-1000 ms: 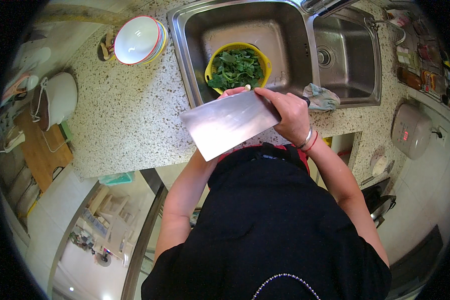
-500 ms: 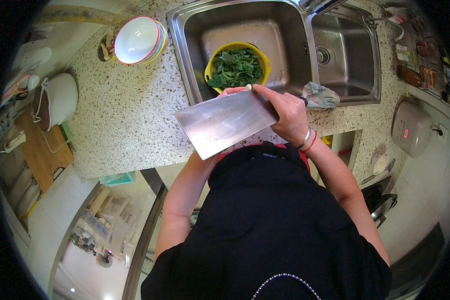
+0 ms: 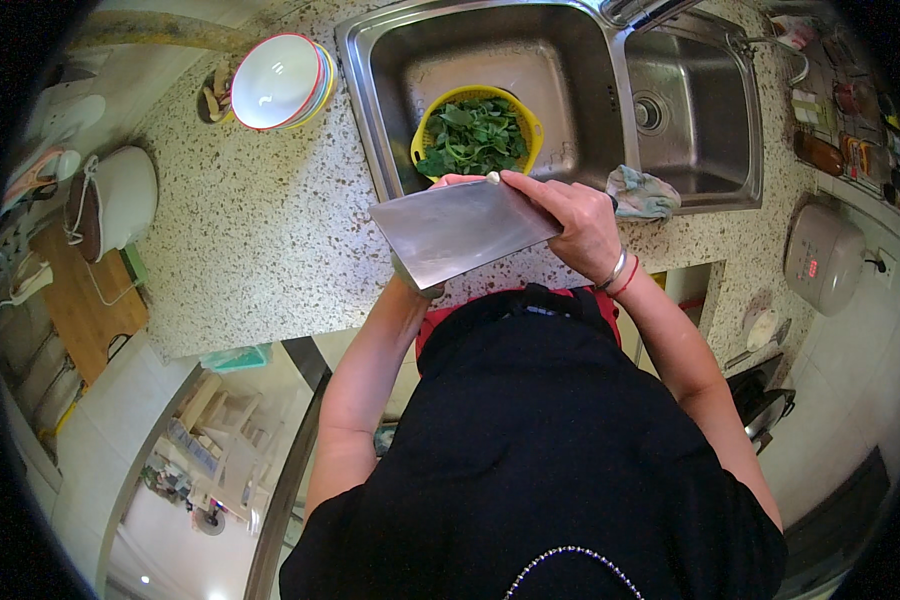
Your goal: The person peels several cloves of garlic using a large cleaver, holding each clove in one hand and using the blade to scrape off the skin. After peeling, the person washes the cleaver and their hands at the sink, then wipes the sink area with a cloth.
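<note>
One broad, rectangular steel cleaver (image 3: pixel 460 232) is held flat-side up over the front edge of the speckled pale stone bench (image 3: pixel 240 240), between the person's body and the sink. The right hand (image 3: pixel 585 228) has its grip closed on the cleaver at the handle end, with the index finger stretched along the blade's far edge. Just beside that fingertip, at the same edge, sits a small whitish piece (image 3: pixel 493 178). The left hand (image 3: pixel 455 180) is mostly hidden beneath the blade, only some fingers showing past it, so the state of its grip cannot be told. Beyond the blade, a round yellow plastic colander (image 3: pixel 417 150) filled with leafy greens (image 3: pixel 473 135) stands in the larger basin of the stainless steel double sink (image 3: pixel 570 55). A crumpled pale patterned cloth (image 3: pixel 640 193) lies on the sink's near rim, and white, colour-rimmed bowls (image 3: pixel 278 82) are stacked to the left.
</note>
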{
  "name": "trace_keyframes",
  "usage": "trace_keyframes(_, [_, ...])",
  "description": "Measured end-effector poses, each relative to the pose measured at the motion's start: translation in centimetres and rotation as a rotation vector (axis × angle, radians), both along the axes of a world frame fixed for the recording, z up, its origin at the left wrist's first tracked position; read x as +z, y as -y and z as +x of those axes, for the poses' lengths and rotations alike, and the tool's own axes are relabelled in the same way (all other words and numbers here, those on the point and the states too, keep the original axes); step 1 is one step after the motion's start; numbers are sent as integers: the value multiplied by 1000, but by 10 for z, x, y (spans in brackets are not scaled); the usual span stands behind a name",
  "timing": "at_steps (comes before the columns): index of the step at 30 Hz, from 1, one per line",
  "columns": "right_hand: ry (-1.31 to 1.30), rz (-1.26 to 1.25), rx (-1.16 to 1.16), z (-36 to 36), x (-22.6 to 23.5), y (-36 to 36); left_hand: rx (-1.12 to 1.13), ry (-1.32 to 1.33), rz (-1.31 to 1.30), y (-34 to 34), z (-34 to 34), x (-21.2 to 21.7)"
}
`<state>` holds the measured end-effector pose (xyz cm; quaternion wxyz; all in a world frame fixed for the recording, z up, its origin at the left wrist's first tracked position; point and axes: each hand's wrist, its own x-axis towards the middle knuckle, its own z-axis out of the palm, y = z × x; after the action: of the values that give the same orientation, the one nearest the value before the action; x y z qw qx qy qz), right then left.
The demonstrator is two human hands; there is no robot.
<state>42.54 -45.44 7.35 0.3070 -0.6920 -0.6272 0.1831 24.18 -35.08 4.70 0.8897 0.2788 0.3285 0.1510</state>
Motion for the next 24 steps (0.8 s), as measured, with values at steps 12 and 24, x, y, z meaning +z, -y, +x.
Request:
trace_keyframes(12, [74,-39,-15,-4,-1,-4,107,181,-57,3,-7,-16])
trace_keyframes(24, [-16,10,-166,-5,-21,-10,13,-224,50,3,19,0])
